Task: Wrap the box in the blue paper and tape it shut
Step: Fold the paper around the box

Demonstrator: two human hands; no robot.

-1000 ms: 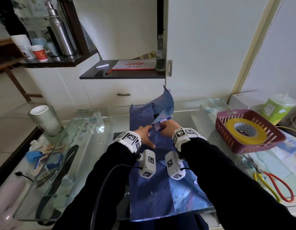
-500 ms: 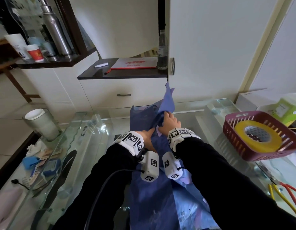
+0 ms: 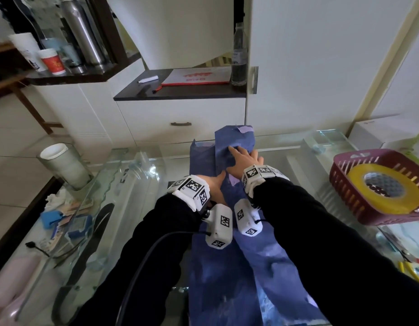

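Far edge of surface: right hand (image 3: 245, 159) spread flat on blue paper (image 3: 235, 140) fold; left hand (image 3: 216, 185) fingers hidden. If released untaped, the fold likely springs open.

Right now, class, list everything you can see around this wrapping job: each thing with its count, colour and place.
crinkled blue wrapping paper: one, blue, down the middle of the glass table, far end raised
wide yellow tape roll: one, yellow, inside the basket
slotted maroon plastic basket: one, maroon, table's right side
scissors: one, yellow and red handles, right edge, partly cut off
tall steel flask: one, silver, upper-left shelf
clear bottle: one, dark counter behind
left hand: on the paper
right hand: on the raised paper
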